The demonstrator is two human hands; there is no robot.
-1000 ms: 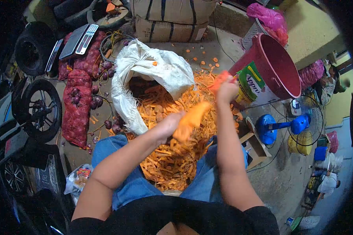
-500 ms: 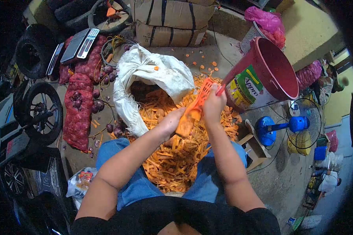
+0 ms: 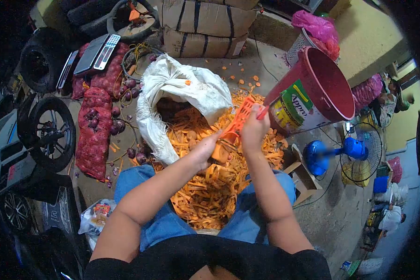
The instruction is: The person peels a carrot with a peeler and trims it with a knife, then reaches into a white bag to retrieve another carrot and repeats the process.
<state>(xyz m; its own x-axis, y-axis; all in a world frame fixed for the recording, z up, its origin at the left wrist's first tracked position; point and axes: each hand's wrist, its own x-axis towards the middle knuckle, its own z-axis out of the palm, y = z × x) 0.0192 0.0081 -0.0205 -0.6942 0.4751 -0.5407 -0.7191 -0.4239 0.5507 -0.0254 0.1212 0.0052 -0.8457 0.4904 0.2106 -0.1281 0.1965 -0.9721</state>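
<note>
My left hand point(image 3: 203, 150) is closed around a thick carrot point(image 3: 221, 153), held at an angle above a heap of carrot peelings point(image 3: 205, 191) between my knees. My right hand point(image 3: 255, 131) grips a slotted orange tool point(image 3: 240, 116) that looks like a peeler, its lower end against the carrot. A red handle end point(image 3: 263, 112) sticks out past the right fingers. Where the tool meets the carrot is partly hidden by my fingers. A white woven sack point(image 3: 191, 86) lies with its mouth facing the heap, just beyond my left hand.
A dark red bucket point(image 3: 308, 93) stands tilted in view beyond my right hand. Net bags of red onions point(image 3: 94, 135), a scale point(image 3: 91, 53) and a motorcycle wheel point(image 3: 51, 130) are on the left. A blue fan point(image 3: 354, 148) and an open cardboard box point(image 3: 304, 175) stand on the right.
The slotted tool has slid down along the carrot toward my left hand and tilted a little. The carrot's lower end has turned and drawn up slightly. Both hands keep their grip.
</note>
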